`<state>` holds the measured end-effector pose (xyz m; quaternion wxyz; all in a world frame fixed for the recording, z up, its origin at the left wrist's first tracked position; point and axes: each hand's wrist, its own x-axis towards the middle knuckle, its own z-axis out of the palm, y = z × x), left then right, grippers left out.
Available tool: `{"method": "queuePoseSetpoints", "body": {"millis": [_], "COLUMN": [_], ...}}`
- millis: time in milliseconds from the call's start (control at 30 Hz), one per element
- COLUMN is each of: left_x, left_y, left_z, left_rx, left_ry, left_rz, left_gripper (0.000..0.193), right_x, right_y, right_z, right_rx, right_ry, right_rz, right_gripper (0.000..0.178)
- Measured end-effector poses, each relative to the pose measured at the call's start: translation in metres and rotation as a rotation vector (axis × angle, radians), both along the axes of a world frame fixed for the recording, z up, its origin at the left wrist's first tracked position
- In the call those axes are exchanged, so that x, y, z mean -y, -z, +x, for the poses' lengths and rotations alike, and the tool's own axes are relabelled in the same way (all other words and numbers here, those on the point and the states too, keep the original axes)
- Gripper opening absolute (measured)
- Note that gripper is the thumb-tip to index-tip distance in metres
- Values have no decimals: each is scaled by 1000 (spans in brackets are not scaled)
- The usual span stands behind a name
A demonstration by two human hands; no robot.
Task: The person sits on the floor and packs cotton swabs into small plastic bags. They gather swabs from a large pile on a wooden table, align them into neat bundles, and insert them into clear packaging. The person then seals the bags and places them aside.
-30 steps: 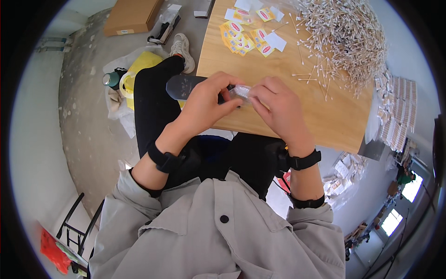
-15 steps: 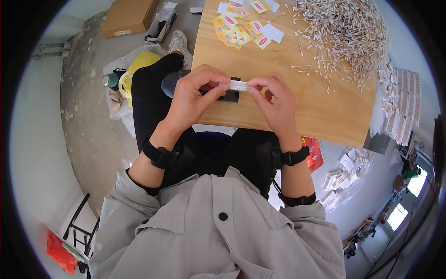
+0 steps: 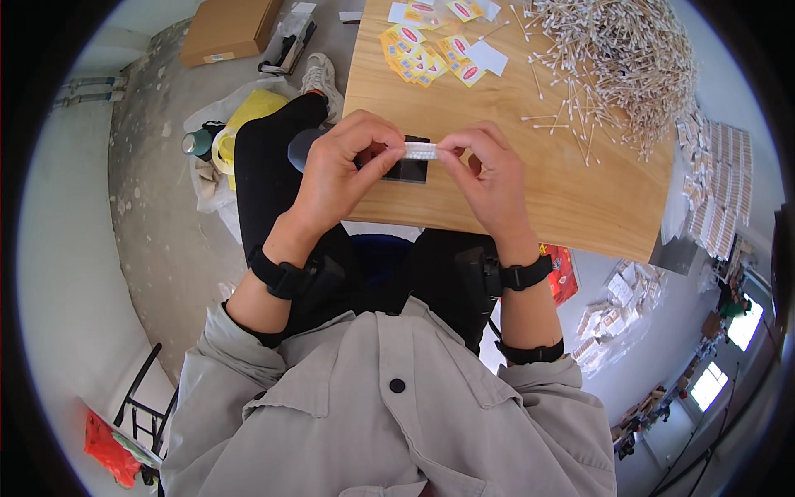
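Between my hands is a narrow white bundle of cotton swabs [image 3: 421,151], its row of white tips facing up. My left hand [image 3: 352,157] pinches its left end between thumb and fingers. At the opposite end, the thumb and fingertips of my right hand [image 3: 484,170] are closed on it. Below the bundle, a dark flat rectangular object [image 3: 410,172] lies near the table's front edge, partly hidden by my left hand. A big heap of loose cotton swabs [image 3: 621,58] covers the table's far right, with single swabs strewn beside it.
Yellow-and-white printed cards [image 3: 414,58] lie at the far left of the wooden table [image 3: 489,199]. Many packed swab bundles [image 3: 716,178] are stacked beyond its right edge. On the floor at left are a cardboard box [image 3: 229,31], a yellow bag [image 3: 257,108] and a teal bottle [image 3: 197,142].
Both hands have shifted very slightly left and up with the swab bundle, which has tilted a little so its tips show more. The grip is the same.
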<state>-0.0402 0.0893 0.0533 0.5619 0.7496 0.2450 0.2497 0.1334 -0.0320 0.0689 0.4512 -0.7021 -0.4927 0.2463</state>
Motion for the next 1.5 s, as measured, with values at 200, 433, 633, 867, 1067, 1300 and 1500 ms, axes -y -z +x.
{"method": "queuePoseSetpoints", "body": {"millis": [200,433,633,867,1067,1300,1500], "left_x": [10,23,39,42,35,30,-1], "left_y": [-1,12,11,23,17,27,-1], "left_z": [6,2,4,10,2,-17,-18], "left_rx": [-4,58,133,176,67,120,182], "left_ry": [-23,-57,-215,-152,-140,25,-213], "left_rz": [-53,-419,-977,-965,-818,-546,-576], "left_gripper": [8,12,21,17,28,30,30], "right_x": [-2,5,5,8,3,0,12], "right_y": [9,7,17,46,37,50,108], "right_z": [-12,-23,-46,-53,-53,-50,-2], "right_rx": [-95,-271,-886,-582,-741,-779,-851], "right_ry": [-13,14,195,275,294,210,208], "right_rz": [46,2,-155,73,14,21,-162], "right_gripper": [9,9,19,21,26,30,34]}}
